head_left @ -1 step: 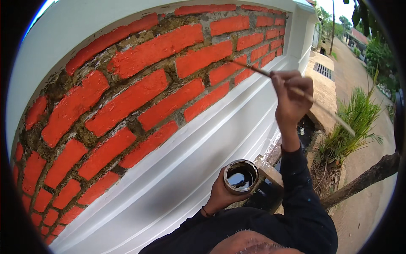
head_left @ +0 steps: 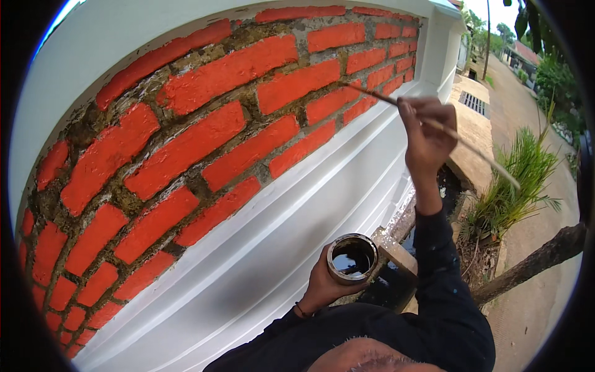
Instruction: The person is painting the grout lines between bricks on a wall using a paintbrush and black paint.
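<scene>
My left hand (head_left: 321,286) grips a small round can (head_left: 351,279) from its side, low in front of my body. Dark, glossy liquid (head_left: 352,259) lies inside it. A thin, long-handled paintbrush (head_left: 377,95) is pinched between the fingers of my right hand (head_left: 429,133). Its dark tip points left, at the mortar line between two red bricks of the wall (head_left: 297,87); I cannot tell whether it touches. The mortar joints look dark brown at the left and mostly grey towards the right.
A white moulded ledge (head_left: 260,242) runs below the bricks. On the right are a dark drain channel (head_left: 393,288), a grate (head_left: 474,104), a green plant (head_left: 517,164) and a leaning trunk (head_left: 533,263). A road (head_left: 539,304) passes beyond them.
My right hand and the brush tip have shifted slightly, the tip a little up and to the right along the mortar line. The left hand and can stay nearly still.
</scene>
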### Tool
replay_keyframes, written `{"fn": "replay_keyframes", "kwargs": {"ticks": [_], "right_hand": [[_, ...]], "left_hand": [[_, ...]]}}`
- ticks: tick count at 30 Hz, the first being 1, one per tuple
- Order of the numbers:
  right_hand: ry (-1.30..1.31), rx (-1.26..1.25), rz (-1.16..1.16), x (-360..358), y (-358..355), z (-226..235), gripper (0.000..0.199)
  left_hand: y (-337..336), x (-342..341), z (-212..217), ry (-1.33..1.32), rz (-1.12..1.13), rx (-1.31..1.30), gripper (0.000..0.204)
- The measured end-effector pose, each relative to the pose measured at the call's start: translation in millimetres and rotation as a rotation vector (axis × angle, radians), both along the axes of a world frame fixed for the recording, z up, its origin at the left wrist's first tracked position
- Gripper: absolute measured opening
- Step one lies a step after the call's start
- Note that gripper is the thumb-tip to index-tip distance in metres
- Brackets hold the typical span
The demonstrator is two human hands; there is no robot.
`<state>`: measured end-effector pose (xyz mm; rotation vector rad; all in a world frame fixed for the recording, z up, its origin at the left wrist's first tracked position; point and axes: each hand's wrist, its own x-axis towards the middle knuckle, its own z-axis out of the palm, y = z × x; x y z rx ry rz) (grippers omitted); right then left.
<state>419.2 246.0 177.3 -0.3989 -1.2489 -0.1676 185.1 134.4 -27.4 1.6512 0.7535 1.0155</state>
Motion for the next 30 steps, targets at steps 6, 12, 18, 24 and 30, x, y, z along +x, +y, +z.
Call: {"fn": "replay_keyframes", "kwargs": {"ticks": [6,12,18,24,30], "right_hand": [[0.109,-0.063,-0.123,69,57,6,0.02],[-0.102,0.05,-0.02,1,22,0,0.026],[0.137,-0.01,0.005,82,72,6,0.022],[0.165,0.056,-0.138,82,72,3,0.018],[-0.043,0.029,-0.093,-4,18,-8,0.022]], "left_hand": [[-3,2,6,-0.028,-0.035,-0.027,0.105],[3,0,0,-0.045,-0.014,-0.033,0.103],[3,3,8,-0.016,-0.02,-0.012,0.102],[-8,2,10,-0.058,-0.018,-0.056,0.102],[0,2,-2,-0.073,0.026,-0.029,0.102]]}}
